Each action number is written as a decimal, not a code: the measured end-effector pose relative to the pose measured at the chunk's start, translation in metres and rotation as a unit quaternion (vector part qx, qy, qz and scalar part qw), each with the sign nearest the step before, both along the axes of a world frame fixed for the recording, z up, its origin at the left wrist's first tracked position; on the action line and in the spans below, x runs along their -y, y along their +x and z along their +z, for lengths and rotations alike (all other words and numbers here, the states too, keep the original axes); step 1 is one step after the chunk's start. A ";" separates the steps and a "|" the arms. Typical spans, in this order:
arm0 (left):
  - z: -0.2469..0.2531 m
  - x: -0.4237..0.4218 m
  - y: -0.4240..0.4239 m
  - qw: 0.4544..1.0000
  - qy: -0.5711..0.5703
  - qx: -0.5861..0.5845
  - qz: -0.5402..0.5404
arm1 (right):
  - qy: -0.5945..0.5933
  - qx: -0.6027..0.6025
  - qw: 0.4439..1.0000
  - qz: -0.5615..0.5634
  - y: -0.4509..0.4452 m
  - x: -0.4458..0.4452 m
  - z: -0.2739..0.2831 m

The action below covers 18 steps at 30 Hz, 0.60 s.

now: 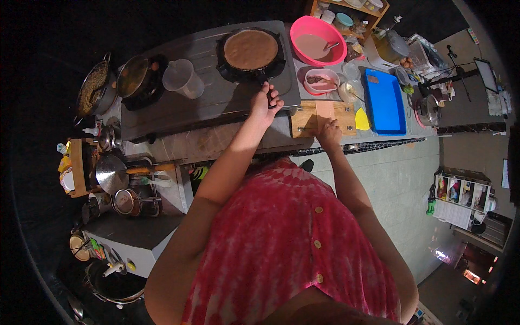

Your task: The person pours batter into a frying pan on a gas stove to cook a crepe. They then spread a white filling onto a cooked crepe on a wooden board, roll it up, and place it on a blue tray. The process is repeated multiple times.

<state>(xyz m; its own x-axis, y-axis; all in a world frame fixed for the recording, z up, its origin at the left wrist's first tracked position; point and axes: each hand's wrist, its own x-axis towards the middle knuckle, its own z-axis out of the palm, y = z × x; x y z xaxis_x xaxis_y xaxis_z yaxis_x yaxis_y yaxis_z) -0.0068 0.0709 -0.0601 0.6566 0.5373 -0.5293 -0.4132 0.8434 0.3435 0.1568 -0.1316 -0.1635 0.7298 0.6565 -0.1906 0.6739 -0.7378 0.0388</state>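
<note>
My left hand point(266, 105) is wrapped around the black handle of a frying pan point(251, 49) on the right burner of the gas stove point(207, 67). A thin brown layer, like a crepe or pancake, covers the pan's inside. My right hand point(330, 133) is over the front edge of a wooden board point(304, 118) with metal fittings, at the near end of a flat pinkish strip point(325, 109). Whether its fingers grip the strip is hidden. Beside the board lies a yellow scraper point(362, 119).
Behind the board stand a pink bowl point(298, 46) of brown batter with a ladle, a small pink container point(321, 87) and a jar point(350, 91). A blue tray point(386, 105) lies to the right. On the stove's left are a clear plastic jug point(183, 80) and a pot point(132, 77).
</note>
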 end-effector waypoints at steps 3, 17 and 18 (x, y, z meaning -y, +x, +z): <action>0.002 0.000 -0.001 1.000 -0.002 0.000 0.005 | -0.010 0.010 1.000 0.007 0.000 -0.002 0.001; -0.012 -0.003 -0.002 0.997 0.063 -0.013 -0.031 | -0.017 0.025 0.996 0.084 0.017 -0.003 0.003; -0.013 -0.003 -0.003 0.997 0.067 -0.013 -0.029 | -0.017 0.015 0.997 0.080 0.013 -0.006 0.012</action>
